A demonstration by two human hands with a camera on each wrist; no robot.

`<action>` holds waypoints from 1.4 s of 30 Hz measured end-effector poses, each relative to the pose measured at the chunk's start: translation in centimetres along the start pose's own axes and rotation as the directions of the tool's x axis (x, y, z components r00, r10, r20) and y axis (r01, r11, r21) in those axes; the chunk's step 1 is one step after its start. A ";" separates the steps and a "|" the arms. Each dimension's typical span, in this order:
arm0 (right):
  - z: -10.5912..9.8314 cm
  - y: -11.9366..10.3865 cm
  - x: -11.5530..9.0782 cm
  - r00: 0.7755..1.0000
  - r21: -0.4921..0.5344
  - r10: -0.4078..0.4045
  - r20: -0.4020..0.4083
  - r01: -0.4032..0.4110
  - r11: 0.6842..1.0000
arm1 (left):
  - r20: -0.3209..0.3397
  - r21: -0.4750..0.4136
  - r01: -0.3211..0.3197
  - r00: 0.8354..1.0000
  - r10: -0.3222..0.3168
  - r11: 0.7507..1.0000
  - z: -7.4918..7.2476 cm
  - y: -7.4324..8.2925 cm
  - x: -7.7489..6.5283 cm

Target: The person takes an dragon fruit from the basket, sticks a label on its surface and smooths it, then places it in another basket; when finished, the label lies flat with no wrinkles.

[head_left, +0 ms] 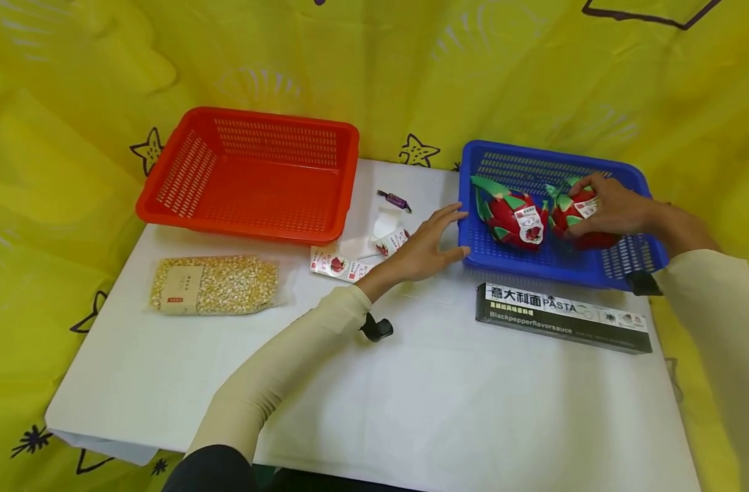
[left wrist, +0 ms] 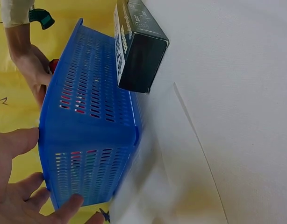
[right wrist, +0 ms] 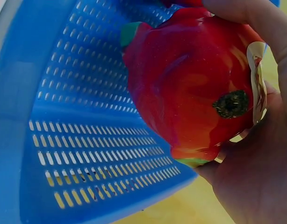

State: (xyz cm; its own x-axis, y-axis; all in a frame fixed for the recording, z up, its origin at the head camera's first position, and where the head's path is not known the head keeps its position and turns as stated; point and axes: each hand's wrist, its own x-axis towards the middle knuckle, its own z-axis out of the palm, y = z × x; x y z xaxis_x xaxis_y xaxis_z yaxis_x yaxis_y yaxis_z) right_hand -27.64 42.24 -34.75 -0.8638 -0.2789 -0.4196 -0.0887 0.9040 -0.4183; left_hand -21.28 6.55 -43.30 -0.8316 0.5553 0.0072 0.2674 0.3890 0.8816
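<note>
My right hand [head_left: 623,208] grips a red dragon fruit [right wrist: 181,84] with green-tipped scales and a paper label, over the right half of the blue basket [head_left: 553,268]. The right wrist view shows the fruit's dark stem end, with thumb and fingers round its sides. A second labelled dragon fruit [head_left: 502,217] lies in the left half of the same basket. At the basket's left end, my left hand [head_left: 425,251] has its fingers spread, with the tips at the rim. The left wrist view shows those fingers beside the basket's slotted end wall, grasping nothing.
A black pasta box [head_left: 562,321] lies before the blue basket. At the back left stands a red basket [head_left: 276,184]. A bag of grain [head_left: 227,287] lies in front of it. Between the baskets are a purple-wrapped candy [head_left: 396,200] and a printed label strip [head_left: 337,265].
</note>
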 end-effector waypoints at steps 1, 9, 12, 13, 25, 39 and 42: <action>0.0 0.1 0.1 1.000 0.004 -0.005 -0.001 0.005 1.000 | 0.003 -0.004 -0.005 1.000 0.005 1.000 0.0 0.1 0.0; 0.6 0.9 0.3 1.000 -0.018 -0.008 0.028 0.008 1.000 | 0.006 -0.022 -0.017 1.000 0.017 1.000 -0.2 0.5 0.1; 1.0 1.1 0.2 0.999 -0.021 0.007 0.045 -0.006 1.000 | 0.005 -0.027 -0.016 1.000 0.016 1.000 -0.3 0.5 0.1; 1.0 1.2 0.2 0.999 -0.019 0.014 0.051 -0.013 1.000 | 0.005 -0.027 -0.015 1.000 0.015 1.000 -0.4 0.5 0.1; 0.8 0.9 0.2 0.978 0.069 0.027 0.205 -0.041 0.997 | 0.003 -0.048 0.027 1.000 -0.027 0.998 -0.1 0.2 -0.4; 1.0 0.6 0.1 0.973 0.071 0.070 0.220 -0.087 0.994 | 0.006 -0.032 0.013 1.000 -0.013 0.999 0.1 -0.1 -0.4; 0.9 0.8 -0.3 0.972 0.055 0.079 0.222 -0.094 0.994 | 0.007 -0.034 0.016 1.000 -0.016 0.999 0.1 -0.1 -0.4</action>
State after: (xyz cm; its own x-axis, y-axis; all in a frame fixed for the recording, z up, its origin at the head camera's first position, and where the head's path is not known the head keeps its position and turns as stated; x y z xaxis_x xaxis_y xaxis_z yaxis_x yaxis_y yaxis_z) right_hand -27.05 42.74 -35.70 -0.7362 -0.2713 -0.6200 0.0204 0.9068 -0.4210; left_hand -20.91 6.37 -43.43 -0.8325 0.5540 -0.0099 0.2375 0.3729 0.8970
